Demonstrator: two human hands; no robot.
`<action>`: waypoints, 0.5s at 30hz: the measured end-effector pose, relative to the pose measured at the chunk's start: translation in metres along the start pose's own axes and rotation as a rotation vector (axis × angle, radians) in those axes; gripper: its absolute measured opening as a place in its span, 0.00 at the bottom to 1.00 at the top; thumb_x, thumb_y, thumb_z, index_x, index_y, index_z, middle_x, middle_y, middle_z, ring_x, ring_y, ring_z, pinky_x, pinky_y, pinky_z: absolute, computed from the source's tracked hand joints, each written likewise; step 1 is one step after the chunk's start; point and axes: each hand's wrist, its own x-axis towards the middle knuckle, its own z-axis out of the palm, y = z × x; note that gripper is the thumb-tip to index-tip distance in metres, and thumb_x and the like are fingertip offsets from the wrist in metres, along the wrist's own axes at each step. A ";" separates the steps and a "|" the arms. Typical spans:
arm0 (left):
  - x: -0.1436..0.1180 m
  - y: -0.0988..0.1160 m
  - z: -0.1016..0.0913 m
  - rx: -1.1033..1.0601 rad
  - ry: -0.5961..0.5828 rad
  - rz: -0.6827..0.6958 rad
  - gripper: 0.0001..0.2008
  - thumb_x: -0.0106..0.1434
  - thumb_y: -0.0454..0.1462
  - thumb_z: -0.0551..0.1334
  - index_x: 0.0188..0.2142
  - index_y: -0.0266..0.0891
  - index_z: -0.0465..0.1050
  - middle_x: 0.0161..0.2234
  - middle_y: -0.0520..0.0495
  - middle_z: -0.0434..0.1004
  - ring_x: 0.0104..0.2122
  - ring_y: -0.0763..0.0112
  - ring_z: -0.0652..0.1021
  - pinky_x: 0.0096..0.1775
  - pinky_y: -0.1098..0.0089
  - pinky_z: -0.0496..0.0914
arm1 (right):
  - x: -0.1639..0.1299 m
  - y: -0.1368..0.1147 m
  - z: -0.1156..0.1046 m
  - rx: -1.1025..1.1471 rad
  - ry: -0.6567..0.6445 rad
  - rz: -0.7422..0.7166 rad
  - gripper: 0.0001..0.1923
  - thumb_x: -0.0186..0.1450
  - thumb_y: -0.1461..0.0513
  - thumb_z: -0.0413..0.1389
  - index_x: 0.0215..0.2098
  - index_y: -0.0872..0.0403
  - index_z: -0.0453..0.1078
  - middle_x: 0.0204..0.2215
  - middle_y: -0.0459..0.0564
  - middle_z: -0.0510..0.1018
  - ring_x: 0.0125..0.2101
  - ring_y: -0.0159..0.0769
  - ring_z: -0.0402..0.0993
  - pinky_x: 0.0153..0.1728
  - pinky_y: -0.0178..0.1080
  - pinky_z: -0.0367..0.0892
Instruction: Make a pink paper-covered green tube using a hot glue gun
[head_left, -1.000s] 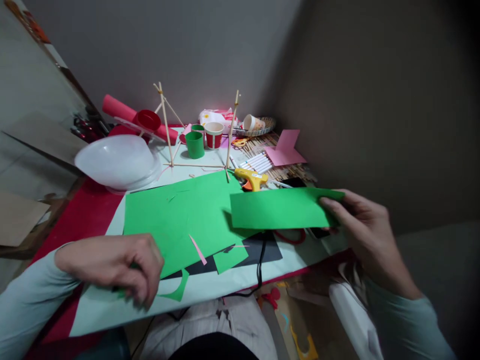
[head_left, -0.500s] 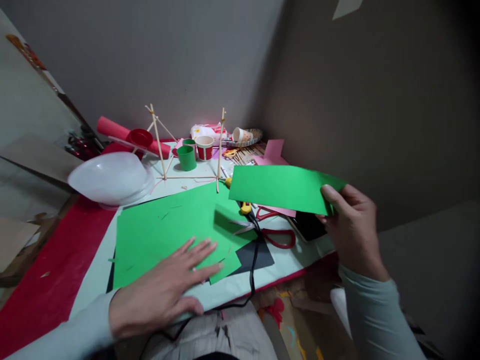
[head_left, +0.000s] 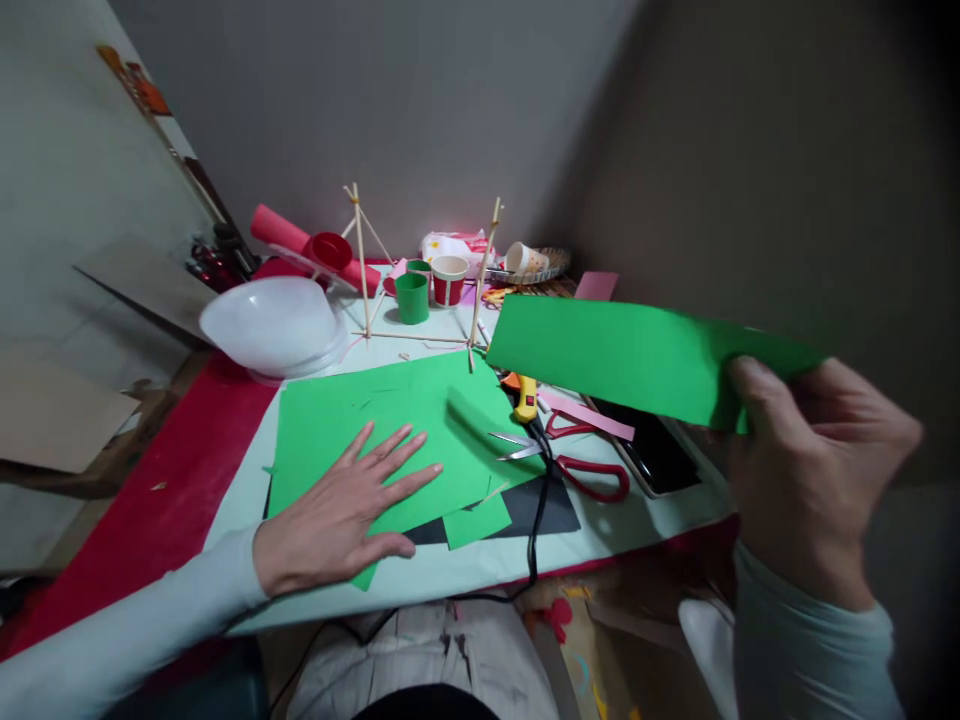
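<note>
My left hand (head_left: 352, 510) lies flat with spread fingers on a large green paper sheet (head_left: 322, 425) on the table. Raised above the table at the right, my right hand (head_left: 817, 460) pinches the end of a green paper strip (head_left: 615, 345) between thumb and fingers. The strip bends slightly and reaches left over the table. Below it lie open scissors (head_left: 596, 478) with red handles and a yellow-handled tool (head_left: 526, 400) with a black cord. A small green paper piece (head_left: 480, 520) rests on dark paper (head_left: 559, 508) at the sheet's lower edge.
A stick frame (head_left: 420, 337) stands behind the sheet, near a small green cup (head_left: 412, 298) and a red-and-white cup (head_left: 450, 280). Translucent bowls (head_left: 266, 325) sit at left, a red paper roll (head_left: 281, 230) behind them. A phone (head_left: 652, 450) lies at right. Walls close off the back.
My right hand has carried the green strip to the right and nearer to me. My left hand has settled flat, fingers spread, on the sheet. The camera view has shifted.
</note>
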 end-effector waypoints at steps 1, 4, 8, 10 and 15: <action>-0.001 -0.005 0.001 0.004 -0.007 0.022 0.40 0.70 0.59 0.57 0.75 0.51 0.50 0.76 0.36 0.44 0.75 0.41 0.50 0.68 0.28 0.44 | 0.001 0.001 0.001 -0.008 -0.012 -0.006 0.10 0.59 0.65 0.64 0.23 0.52 0.69 0.18 0.40 0.62 0.17 0.27 0.55 0.16 0.35 0.51; 0.003 -0.018 -0.005 0.005 -0.025 0.077 0.37 0.72 0.57 0.56 0.75 0.52 0.50 0.77 0.38 0.44 0.75 0.43 0.49 0.70 0.31 0.42 | 0.003 0.006 0.007 0.018 -0.047 -0.007 0.10 0.59 0.65 0.63 0.23 0.52 0.68 0.19 0.40 0.62 0.18 0.27 0.55 0.17 0.35 0.51; 0.013 -0.031 -0.012 0.015 -0.035 0.112 0.35 0.73 0.55 0.56 0.75 0.51 0.51 0.77 0.40 0.46 0.75 0.46 0.49 0.71 0.34 0.42 | 0.009 0.011 0.022 0.079 -0.113 -0.085 0.08 0.62 0.65 0.61 0.25 0.54 0.68 0.23 0.41 0.61 0.22 0.26 0.53 0.23 0.35 0.51; 0.015 -0.036 -0.013 0.005 -0.016 0.125 0.36 0.73 0.54 0.57 0.75 0.50 0.49 0.76 0.40 0.47 0.75 0.47 0.51 0.71 0.36 0.42 | 0.011 0.011 0.030 0.088 -0.132 -0.138 0.07 0.64 0.66 0.60 0.27 0.55 0.71 0.23 0.41 0.62 0.23 0.26 0.55 0.24 0.35 0.52; 0.013 -0.038 -0.013 0.004 0.038 0.183 0.36 0.73 0.50 0.59 0.75 0.46 0.51 0.75 0.36 0.51 0.74 0.46 0.55 0.71 0.39 0.47 | -0.005 -0.003 0.055 0.100 -0.311 -0.408 0.08 0.71 0.67 0.58 0.45 0.56 0.80 0.35 0.47 0.81 0.33 0.30 0.74 0.35 0.34 0.66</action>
